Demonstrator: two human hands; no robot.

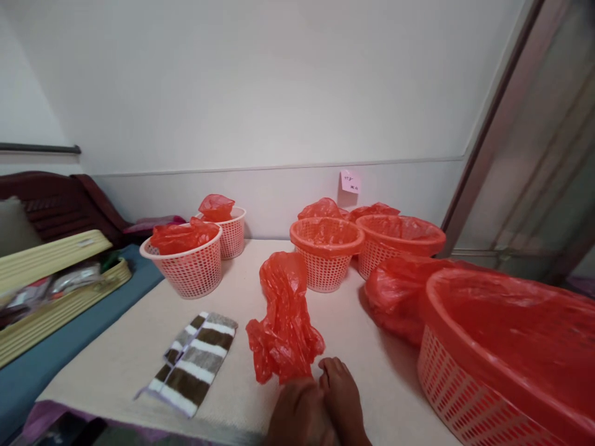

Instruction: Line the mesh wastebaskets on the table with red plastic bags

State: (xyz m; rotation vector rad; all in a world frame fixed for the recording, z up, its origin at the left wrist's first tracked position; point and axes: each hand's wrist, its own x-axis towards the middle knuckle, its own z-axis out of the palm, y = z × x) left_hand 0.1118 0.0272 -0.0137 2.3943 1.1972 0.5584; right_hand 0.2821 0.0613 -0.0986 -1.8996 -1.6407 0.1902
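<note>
A crumpled red plastic bag [286,316] lies lengthwise on the pale table in front of me. My left hand [297,414], slightly blurred, is closed on the bag's near end. Close beside it on the right, my right hand [341,396] has its fingers curled in by the bag's near right edge; whatever is between them is hidden. To the left of the bag, a folded towel [198,356] with brown, grey and white stripes lies flat.
White plastic baskets [193,272] with red bags in them stand at the back left. Red-lined baskets [325,263] stand at the back right. A large red-lined basket [493,384] fills the near right. A pink note [350,182] hangs on the wall.
</note>
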